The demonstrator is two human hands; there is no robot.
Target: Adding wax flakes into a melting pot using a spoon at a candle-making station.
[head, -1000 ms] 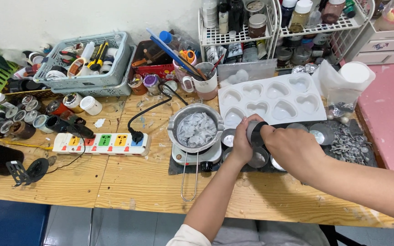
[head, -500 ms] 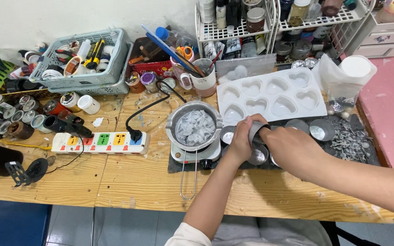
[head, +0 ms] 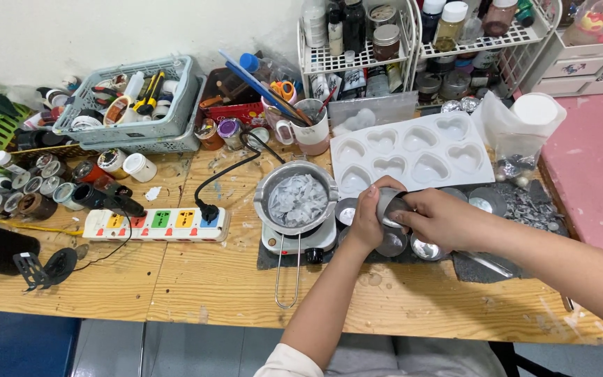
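Both hands meet over the dark mat (head: 277, 257) on the wooden table (head: 197, 279). The left hand (head: 368, 216) is curled tight around a small metal tin (head: 388, 206), thumb and fingers wrapped about its side so that it is lifted and tilted just above the mat. The right hand (head: 441, 220) closes on the same tin from three o'clock, its fingers (head: 409, 207) pinched at the rim; whether they reach inside the tin cannot be told, as the hand covers the opening.

The right forearm runs off the picture at four o'clock. More tins (head: 423, 248) sit on the mat under and beside the hands, partly hidden by them.

At twelve o'clock from the hands lies a white tray mould (head: 413, 150) with heart-shaped hollows. At nine o'clock, just beside the left hand, a metal pot (head: 296, 197) of pale flakes stands on a small white hot plate (head: 294, 241), its wire handle (head: 287, 279) pointing to six o'clock. Further at nine o'clock a white power strip (head: 155, 223) with coloured switches holds a black plug (head: 208, 209). A grey basket (head: 130, 105) of tools sits at ten o'clock, a white wire rack (head: 420, 42) of jars at one o'clock, and a clear bag (head: 518, 129) at two o'clock.
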